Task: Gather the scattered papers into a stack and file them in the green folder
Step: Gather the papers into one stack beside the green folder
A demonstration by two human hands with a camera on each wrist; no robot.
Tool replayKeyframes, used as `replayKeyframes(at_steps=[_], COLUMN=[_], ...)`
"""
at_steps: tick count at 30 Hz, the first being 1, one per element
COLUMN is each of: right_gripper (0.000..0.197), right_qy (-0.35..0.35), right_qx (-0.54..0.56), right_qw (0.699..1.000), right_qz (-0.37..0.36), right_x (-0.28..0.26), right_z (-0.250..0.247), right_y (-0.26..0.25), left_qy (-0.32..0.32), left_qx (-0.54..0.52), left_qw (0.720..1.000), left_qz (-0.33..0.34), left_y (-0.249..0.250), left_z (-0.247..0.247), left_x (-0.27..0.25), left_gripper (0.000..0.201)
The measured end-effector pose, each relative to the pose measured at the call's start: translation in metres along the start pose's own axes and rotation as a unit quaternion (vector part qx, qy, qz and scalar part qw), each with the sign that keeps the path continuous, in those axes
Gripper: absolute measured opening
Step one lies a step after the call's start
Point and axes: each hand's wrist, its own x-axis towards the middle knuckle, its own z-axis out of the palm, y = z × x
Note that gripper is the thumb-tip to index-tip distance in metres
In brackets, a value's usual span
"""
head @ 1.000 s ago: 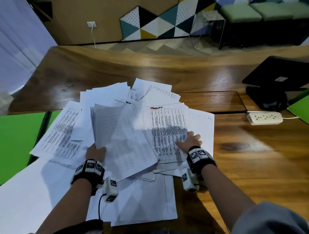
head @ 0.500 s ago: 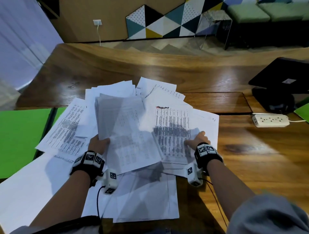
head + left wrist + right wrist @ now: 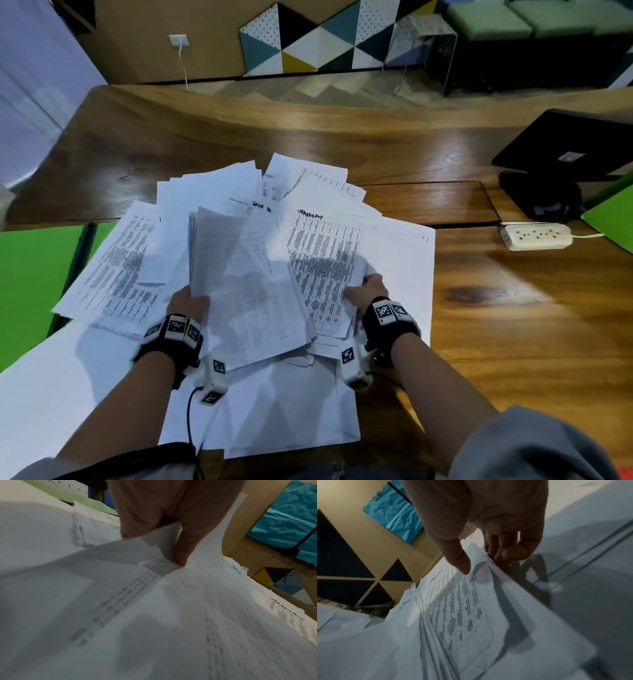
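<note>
A wooden table (image 3: 479, 342) carries scattered papers (image 3: 113, 270), a green folder (image 3: 30, 274), a power strip (image 3: 536, 235) and a black monitor stand (image 3: 541, 195)

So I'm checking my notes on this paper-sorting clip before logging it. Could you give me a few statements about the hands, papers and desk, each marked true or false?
1. The left hand holds a bundle of papers by its left edge. True.
2. The right hand rests on the power strip. False: it has its grip on the right edge of the printed sheets, with the thumb on top; the strip lies apart, further right.
3. All the papers are already in the green folder. False: they lie spread over the wooden table, and the folder lies at the left.
4. A black monitor stands at the far right. True.
</note>
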Motion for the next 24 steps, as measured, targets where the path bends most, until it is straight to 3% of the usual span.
replayKeyframes(at_steps=[6, 12, 15, 18, 21, 24], right_gripper=[0.013, 0.038, 0.025, 0.021, 0.025, 0.020], right_qy=[-0.013, 0.156, 0.267, 0.321, 0.299, 0.227], right_qx=[-0.022, 0.015, 0.063, 0.162, 0.197, 0.157], right_qw=[0.999, 0.983, 0.954, 0.923, 0.921, 0.951], right_qz=[-0.047, -0.094, -0.121, -0.137, -0.152, -0.139], right_x=[-0.004, -0.018, -0.022, -0.019, -0.017, -0.009], right_z=[0.002, -0.041, -0.079, -0.107, -0.117, -0.090], right_y=[0.004, -0.010, -0.024, -0.034, -0.034, -0.017], left_qy=[0.007, -0.006, -0.033, -0.069, -0.094, -0.090], left_qx=[-0.025, -0.034, -0.027, -0.016, -0.010, -0.014], left_qw=[1.000, 0.999, 0.998, 0.997, 0.995, 0.995], left_qz=[0.016, 0.038, 0.043, 0.036, 0.033, 0.031], left_y=[0.005, 0.018, 0.019, 0.019, 0.020, 0.021], left_z=[0.005, 0.009, 0.017, 0.026, 0.031, 0.036], left_x=[-0.004, -0.005, -0.007, -0.012, -0.017, -0.018], left_gripper=[0.036, 0.039, 0.037, 0.028, 0.047, 0.048])
